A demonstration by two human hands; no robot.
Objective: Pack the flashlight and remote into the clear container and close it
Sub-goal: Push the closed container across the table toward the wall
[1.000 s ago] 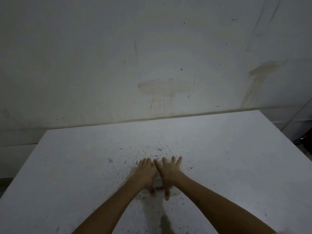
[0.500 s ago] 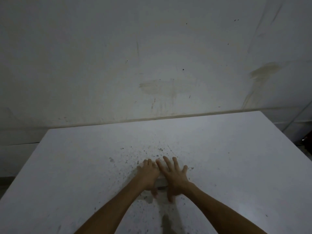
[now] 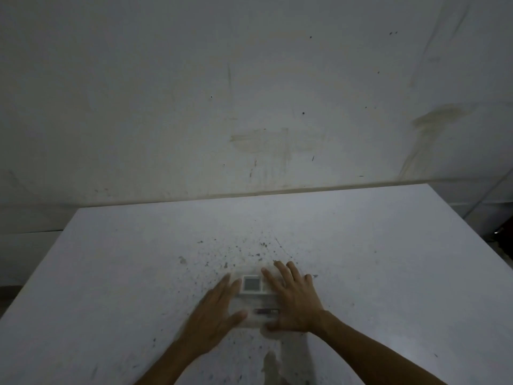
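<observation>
Clear container (image 3: 254,304): lay flat on the counter (image 3: 374,259), near the middle, between both hands. White remote (image 3: 252,284) with a grey screen showed through toward 12 o'clock; a small dark cylinder, likely the flashlight (image 3: 266,311), lay across toward 6 o'clock. Both items judged already packed. Lid seemed to be on, though too blurred and see-through to confirm it was latched; pressing shut probably the remaining step. Left hand (image 3: 219,309) at 9 o'clock of the box, flat with fingers spread, blurred, gripping nothing. Right hand (image 3: 294,298) at 3 o'clock, splayed and palm down over that edge, thumb near the 6 o'clock corner, likewise not clasping anything. Counter otherwise bare apart from dark specks and stains toward 12 o'clock; stained wall (image 3: 249,93) beyond. Nothing in the way.
</observation>
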